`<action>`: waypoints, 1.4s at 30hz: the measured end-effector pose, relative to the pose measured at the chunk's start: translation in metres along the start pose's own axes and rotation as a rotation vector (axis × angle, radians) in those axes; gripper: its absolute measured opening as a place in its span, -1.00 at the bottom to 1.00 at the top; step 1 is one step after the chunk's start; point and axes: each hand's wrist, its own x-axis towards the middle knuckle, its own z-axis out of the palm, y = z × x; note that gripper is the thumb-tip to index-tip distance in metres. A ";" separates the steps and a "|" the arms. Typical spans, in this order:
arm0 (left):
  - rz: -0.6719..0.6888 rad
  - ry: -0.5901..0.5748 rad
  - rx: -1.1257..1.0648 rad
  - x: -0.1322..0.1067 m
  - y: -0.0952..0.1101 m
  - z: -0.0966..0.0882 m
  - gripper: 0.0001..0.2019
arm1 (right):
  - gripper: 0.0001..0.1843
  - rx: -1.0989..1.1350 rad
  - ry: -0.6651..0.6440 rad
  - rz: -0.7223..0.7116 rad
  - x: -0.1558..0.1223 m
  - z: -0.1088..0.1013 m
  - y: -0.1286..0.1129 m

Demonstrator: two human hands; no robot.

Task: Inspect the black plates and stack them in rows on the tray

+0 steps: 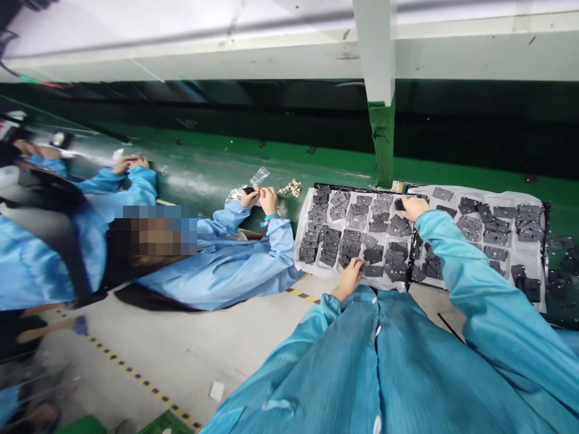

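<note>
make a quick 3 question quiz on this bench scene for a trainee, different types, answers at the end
1. Where is the camera wearer's left hand?
A) On the upright post
B) At the near edge of the left tray
C) Over the far edge of the right tray

2. True or false: the small gold-coloured pieces lie on the green bench, outside both trays.

3. Fill in: near the left tray's far right corner, a dark part is held in the wearer's ____ hand.

Key: 1. B; 2. True; 3. right (the right hand)
</note>
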 end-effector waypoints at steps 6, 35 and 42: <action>-0.037 0.015 0.093 0.009 -0.003 0.000 -0.46 | -0.41 0.087 -0.013 -0.039 -0.066 0.047 -0.036; 0.131 0.020 0.060 0.014 0.022 -0.004 -0.74 | -0.82 0.376 0.074 -0.015 -0.023 0.033 0.002; -0.107 0.240 0.105 -0.007 -0.041 -0.071 -0.79 | -0.73 0.308 0.247 -0.044 0.006 0.012 -0.003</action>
